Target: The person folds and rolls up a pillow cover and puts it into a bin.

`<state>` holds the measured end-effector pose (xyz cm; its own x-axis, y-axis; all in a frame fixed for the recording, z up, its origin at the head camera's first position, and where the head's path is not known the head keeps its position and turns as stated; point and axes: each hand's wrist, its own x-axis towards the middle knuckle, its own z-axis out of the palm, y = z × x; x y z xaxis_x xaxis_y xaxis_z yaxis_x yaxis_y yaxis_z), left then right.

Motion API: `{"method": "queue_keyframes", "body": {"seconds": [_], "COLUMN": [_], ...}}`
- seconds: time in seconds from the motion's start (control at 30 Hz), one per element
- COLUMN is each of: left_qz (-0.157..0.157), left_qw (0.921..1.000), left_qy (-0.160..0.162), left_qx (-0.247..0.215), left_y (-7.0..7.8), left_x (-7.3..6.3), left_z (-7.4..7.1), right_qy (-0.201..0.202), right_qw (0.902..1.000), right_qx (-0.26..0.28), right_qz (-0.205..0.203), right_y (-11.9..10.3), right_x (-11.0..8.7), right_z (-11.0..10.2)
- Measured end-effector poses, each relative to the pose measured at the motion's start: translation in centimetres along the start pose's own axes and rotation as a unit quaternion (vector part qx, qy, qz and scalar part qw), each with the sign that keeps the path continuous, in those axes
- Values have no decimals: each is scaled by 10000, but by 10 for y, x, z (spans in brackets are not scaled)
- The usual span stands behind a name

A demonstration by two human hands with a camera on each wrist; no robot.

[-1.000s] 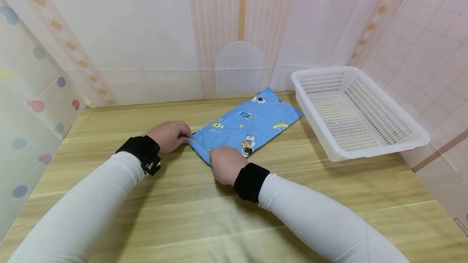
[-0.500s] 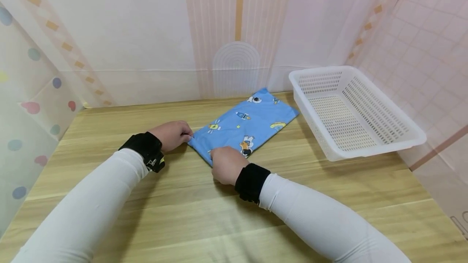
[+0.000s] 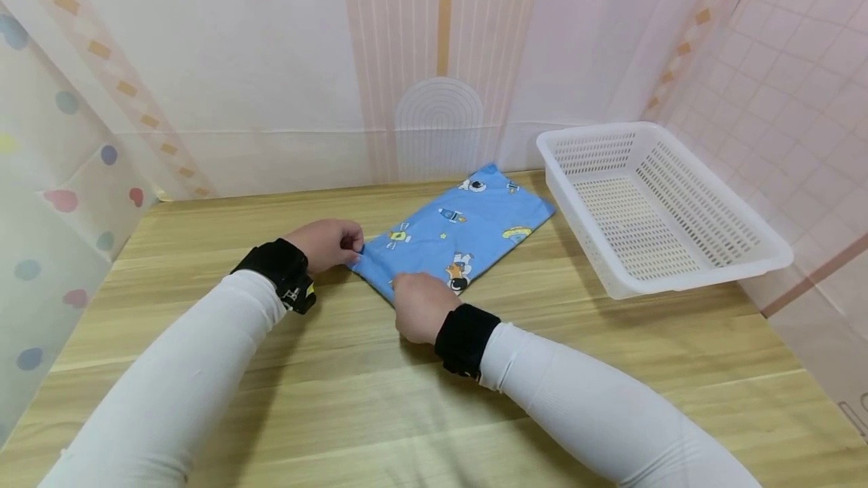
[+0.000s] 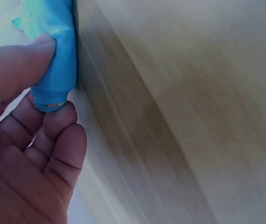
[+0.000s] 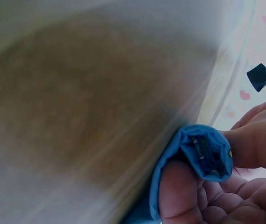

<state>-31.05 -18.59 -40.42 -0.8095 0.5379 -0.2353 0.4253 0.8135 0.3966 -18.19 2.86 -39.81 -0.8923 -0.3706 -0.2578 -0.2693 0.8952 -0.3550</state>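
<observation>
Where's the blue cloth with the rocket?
In the head view, the blue cloth lies on the table, left of the white basket, its near end gripped by the left hand and right hand.

The cloth lay on the table, its length running from eight o'clock to two. Measured from its middle, the left hand was at the corner toward nine and the right hand at the corner toward seven. The basket stood at three, just beside the cloth. The back wall rose at twelve, the right wall beyond the basket.
</observation>
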Motion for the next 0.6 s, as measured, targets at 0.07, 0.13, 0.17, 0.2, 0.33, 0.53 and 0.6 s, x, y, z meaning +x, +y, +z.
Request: {"method": "queue_keyframes", "body": {"seconds": [0.07, 0.13, 0.17, 0.2, 0.33, 0.53, 0.6], "left_qz": [-110, -182, -218, -219, -213, 82, 243], "left_qw": [9999, 9997, 9995, 9993, 9979, 9971, 9973], "left_qy": [53, 97, 126, 156, 334, 549, 564], "left_qx": [15, 118, 182, 258, 515, 528, 401], "left_y": [3, 7, 9, 11, 16, 10, 5], "left_x": [0, -1, -1, -1, -3, -7, -9], "left_z": [-1, -3, -3, -4, -3, 4, 5], "right_qy": [-13, -37, -48, -58, -84, -95, -74], "right_qw": [10000, 9999, 9998, 9998, 9997, 9995, 9995], "right_qx": [80, 158, 186, 205, 194, 299, 308], "right_qz": [1, -4, -12, -30, -83, -34, -21], "right_y": [0, 0, 1, 1, 4, 6, 6], "right_x": [0, -1, -1, 0, 1, 2, 3], "right_z": [1, 1, 1, 1, 0, -3, -3]}}
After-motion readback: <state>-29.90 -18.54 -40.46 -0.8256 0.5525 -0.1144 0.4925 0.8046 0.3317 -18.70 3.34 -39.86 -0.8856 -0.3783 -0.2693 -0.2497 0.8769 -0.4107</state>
